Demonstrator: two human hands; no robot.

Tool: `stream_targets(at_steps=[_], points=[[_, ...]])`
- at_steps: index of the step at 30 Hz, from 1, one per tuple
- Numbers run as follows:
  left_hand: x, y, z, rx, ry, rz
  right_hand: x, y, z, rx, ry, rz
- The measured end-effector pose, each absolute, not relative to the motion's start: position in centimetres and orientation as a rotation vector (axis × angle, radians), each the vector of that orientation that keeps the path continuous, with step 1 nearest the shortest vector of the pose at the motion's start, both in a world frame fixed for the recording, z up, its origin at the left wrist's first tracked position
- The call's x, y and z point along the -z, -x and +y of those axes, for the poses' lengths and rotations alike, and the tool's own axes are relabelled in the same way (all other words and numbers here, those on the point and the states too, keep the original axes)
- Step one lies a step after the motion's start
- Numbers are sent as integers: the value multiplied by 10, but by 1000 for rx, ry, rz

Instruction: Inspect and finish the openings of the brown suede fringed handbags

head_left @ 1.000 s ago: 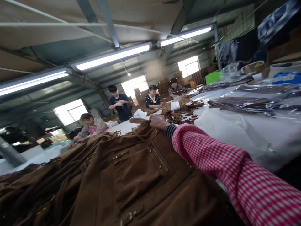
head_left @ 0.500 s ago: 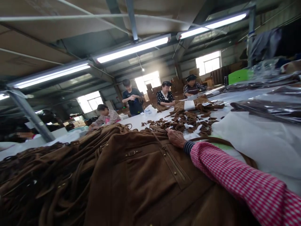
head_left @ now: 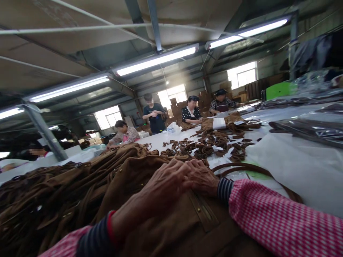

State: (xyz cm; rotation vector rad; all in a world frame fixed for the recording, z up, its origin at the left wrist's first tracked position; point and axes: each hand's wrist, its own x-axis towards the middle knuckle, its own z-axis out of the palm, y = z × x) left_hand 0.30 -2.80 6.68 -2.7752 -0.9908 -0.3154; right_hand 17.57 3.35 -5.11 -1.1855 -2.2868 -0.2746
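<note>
A large brown suede-like bag [head_left: 150, 228] lies in front of me, with a slanted zip [head_left: 202, 210] and small brass studs on its face. My right hand [head_left: 202, 175] is closed at the bag's upper edge. Against it lies my left hand [head_left: 167, 180], its fingers bent together and meeting the right fingers over the same edge. Whatever the left fingertips pinch is hidden behind the hands. A brown strap [head_left: 249, 166] from the bag curves out to the right past my right wrist.
More brown bags [head_left: 66, 192] are heaped on the left. Brown strap pieces [head_left: 203, 144] lie across the white table [head_left: 158, 141], with a white plastic sheet [head_left: 300, 157] and plastic-wrapped dark goods [head_left: 311, 126] at right. Several co-workers stand or sit beyond.
My left hand has come in from below and joined the right hand at the bag's top edge. The right hand stays there. The camera view has shifted slightly.
</note>
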Motion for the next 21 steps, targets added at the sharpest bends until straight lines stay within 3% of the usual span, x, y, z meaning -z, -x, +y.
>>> stream_targets(at_steps=[6,12,17,21], points=[[-8,-41,77,676,2731,-1259,53,-174,28,227,1159,-2274],[48,-4,92,852,2591,-1590,29,-233,6,-122,1152,-2117],[44,-2,90,895,2599,-1659,55,-262,-8,-785,1394,-1838],[17,-18,80,883,2644,-1661,65,-251,-18,-677,1425,-1783]])
